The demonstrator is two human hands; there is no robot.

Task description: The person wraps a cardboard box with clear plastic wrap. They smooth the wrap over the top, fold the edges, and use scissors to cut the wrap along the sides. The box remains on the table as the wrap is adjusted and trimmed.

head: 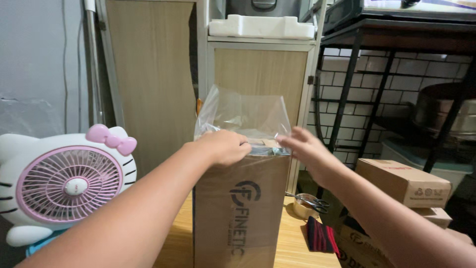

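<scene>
A tall brown cardboard box (243,213) stands upright in front of me on a wooden floor. A clear plastic bag (243,111) sticks up out of its open top. My left hand (225,146) is closed on the bag at the box's top left rim. At the top right corner, my right hand (305,149) pinches the bag's edge with its fingertips. What lies inside the box is hidden.
A white and pink cat-shaped fan (64,186) stands at the left. Behind are wooden cabinets (258,72) and a black metal rack (391,64). Smaller cardboard boxes (404,181), a metal cup with scissors (307,203) and a dark red-striped cloth (320,235) lie at the right.
</scene>
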